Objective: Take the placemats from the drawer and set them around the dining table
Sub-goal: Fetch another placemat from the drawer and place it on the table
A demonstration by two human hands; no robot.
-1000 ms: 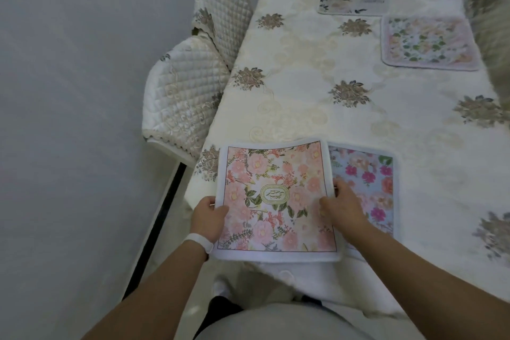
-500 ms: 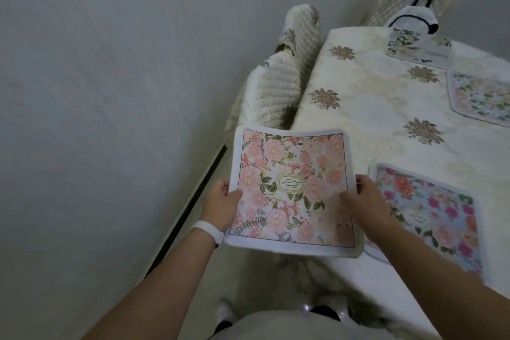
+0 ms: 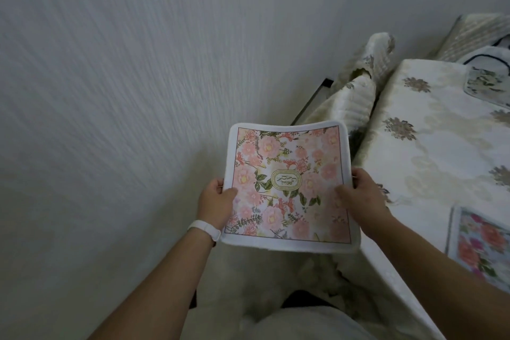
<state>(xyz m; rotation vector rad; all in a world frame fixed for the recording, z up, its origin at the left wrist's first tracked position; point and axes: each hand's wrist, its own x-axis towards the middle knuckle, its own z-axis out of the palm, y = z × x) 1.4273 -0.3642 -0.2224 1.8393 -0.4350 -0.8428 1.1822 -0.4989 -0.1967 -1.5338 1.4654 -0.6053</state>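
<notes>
Dining table at right under a cream floral cloth. We see the pink placemat held face up in the air, just left of the table. Blue placemat lies flat on the table. Left hand and right hand each pinch a side edge, thumbs on top.

Left: wall closes that side.
Ahead: padded chair stands between wall and table.
Table: open cloth between near mat and far mat.
</notes>
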